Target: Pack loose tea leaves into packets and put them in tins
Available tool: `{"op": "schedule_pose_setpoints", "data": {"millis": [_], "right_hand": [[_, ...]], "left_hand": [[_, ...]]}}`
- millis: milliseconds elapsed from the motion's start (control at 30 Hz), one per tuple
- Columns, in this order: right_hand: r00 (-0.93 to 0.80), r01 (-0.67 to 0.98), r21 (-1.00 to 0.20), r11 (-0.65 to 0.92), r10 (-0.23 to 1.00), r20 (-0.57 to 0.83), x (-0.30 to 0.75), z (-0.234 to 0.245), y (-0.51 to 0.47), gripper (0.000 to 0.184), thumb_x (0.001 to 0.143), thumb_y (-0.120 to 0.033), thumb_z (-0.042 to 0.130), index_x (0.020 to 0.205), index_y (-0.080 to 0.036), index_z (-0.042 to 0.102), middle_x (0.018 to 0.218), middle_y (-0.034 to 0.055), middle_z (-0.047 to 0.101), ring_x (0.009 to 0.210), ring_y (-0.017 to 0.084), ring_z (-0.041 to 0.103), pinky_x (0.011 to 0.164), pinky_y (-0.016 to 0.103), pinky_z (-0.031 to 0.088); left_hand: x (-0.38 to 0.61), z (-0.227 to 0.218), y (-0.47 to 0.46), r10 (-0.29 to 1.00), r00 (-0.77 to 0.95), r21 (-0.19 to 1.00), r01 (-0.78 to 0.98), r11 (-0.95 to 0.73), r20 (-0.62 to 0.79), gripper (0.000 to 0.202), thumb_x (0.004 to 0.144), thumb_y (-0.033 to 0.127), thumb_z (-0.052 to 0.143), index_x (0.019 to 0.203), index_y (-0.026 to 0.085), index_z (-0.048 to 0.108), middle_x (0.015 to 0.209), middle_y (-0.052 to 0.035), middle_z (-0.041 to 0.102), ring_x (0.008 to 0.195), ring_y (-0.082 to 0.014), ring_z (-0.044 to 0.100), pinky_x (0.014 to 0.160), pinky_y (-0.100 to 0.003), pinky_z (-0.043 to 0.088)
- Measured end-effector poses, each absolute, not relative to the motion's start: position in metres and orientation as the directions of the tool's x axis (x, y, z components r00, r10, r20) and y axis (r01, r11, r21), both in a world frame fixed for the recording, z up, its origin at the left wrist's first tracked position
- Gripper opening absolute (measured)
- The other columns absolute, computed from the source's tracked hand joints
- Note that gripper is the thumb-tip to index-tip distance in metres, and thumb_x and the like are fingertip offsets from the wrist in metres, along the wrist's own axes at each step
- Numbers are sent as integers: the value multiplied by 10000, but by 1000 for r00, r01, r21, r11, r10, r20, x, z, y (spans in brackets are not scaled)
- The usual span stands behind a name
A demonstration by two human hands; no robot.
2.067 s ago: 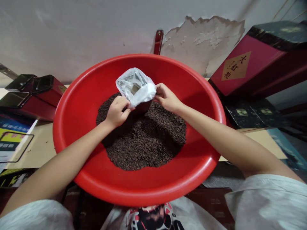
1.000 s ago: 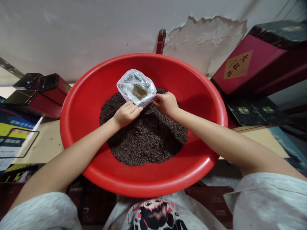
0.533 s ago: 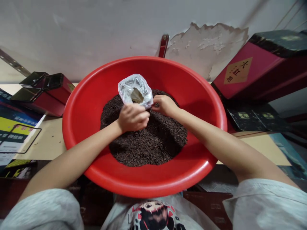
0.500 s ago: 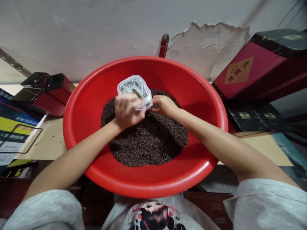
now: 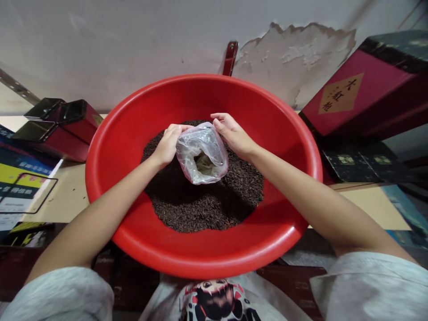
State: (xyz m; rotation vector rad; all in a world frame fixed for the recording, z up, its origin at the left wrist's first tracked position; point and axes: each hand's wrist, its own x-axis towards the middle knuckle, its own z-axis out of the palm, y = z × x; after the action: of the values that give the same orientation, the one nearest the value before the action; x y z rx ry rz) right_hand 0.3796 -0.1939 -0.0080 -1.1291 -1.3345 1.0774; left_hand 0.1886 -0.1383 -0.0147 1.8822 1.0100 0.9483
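Note:
A clear plastic bag (image 5: 219, 154) is tilted over the dark grains, its crumpled mouth facing me. Inside the mouth I see something brownish, too shadowed to name. My left hand (image 5: 170, 145) grips the bag's left side, its fingers running behind the upper edge. At the bag's upper right corner is my right hand (image 5: 236, 136), fingers stretched and a little apart, its thumb beside or touching the plastic. Below both hands, dark brown rod-like grains (image 5: 200, 214) lie heaped in a large red basin (image 5: 207, 256).
Dark red boxes with black lids (image 5: 72, 127) stand left of the basin. A large red box with a paper label (image 5: 364, 93) leans at the right, above black box ends (image 5: 354, 162). Printed packaging (image 5: 26, 178) lies at far left. A peeling wall (image 5: 294, 53) rises behind.
The bag has come right and towards me, and its mouth now faces me. My left hand has shifted to its left side; my right hand has risen and its fingers have opened.

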Motion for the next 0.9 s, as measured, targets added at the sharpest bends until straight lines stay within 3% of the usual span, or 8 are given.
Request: {"op": "schedule_pose_setpoints", "data": {"millis": [133,300,433,533,700,767,900], "right_hand": [[22,30,-995,93,995,94,369,-9,-195,208,856,-363,504,768,-187,436,695,-37,445,626,67,401,622,227,352],[131,240,-968,68,986,102,365,-14,-193,218,879,-219,453,677,-182,380,667,-42,381,617,67,340,625,231,306],[105,392,-914,101,983,154,366,-23,-186,208,860,-188,464,670,-184,379,673,-34,394,653,80,360,655,227,310],[85,326,-940,99,987,134,366,-35,-183,280,868,-281,467,627,-188,357,640,-35,367,622,76,346,619,216,310],[96,91,-993,-75,993,-66,365,-52,-185,533,771,-690,412,592,-191,365,582,-30,377,550,72,333,533,223,297],[96,40,-990,-134,987,-130,365,-57,-181,537,749,-697,441,598,-183,403,583,-17,422,549,77,360,538,228,317],[146,82,-982,-168,977,-155,363,-66,-166,386,818,-486,455,588,-179,409,569,-15,410,552,85,357,558,235,326]], "left_hand": [[196,-14,-149,911,384,938,235,-254,150,251,802,252,471,974,177,638,1003,-39,562,1002,-180,498,959,-341,375],[202,-8,-161,932,361,976,209,-55,-25,70,719,199,549,725,148,596,679,17,516,648,-109,455,688,-251,397],[201,-8,-155,941,333,977,214,-19,-55,45,656,170,598,618,150,584,597,36,521,580,-89,432,626,-232,360],[198,-12,-143,955,275,981,180,66,-115,62,586,169,642,579,154,582,582,35,543,576,-91,449,641,-240,379],[199,-17,-134,929,282,970,112,217,-240,123,540,164,680,565,158,559,583,24,558,591,-111,491,670,-268,419],[202,-19,-136,958,205,975,131,177,-201,120,585,152,661,560,160,544,571,34,536,575,-102,470,659,-255,411],[205,-24,-135,965,207,977,171,124,-159,170,678,109,591,559,163,481,560,50,482,556,-86,437,626,-222,378]]}}
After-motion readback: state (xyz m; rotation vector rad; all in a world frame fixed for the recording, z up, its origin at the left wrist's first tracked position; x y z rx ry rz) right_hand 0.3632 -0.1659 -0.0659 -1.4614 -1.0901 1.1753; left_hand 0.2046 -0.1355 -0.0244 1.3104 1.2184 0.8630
